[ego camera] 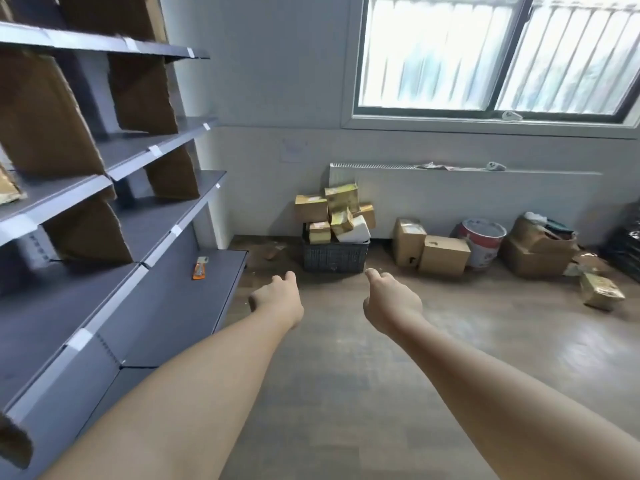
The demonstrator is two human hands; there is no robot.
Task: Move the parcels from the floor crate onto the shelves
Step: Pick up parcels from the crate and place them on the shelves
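In the head view your left hand [277, 299] and right hand [391, 303] reach forward empty, fingers loosely curled, well short of the crate [334, 258]. The parcels [336, 213] sit heaped in that crate. You seem to be approaching it. Next, step closer, grip one parcel and carry it to the shelves [166, 216] left of the crate.

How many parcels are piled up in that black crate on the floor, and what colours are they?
Yellow-brown parcels: 5
White parcels: 1
Total: 6 showing above the crate; any lying deeper inside are hidden.
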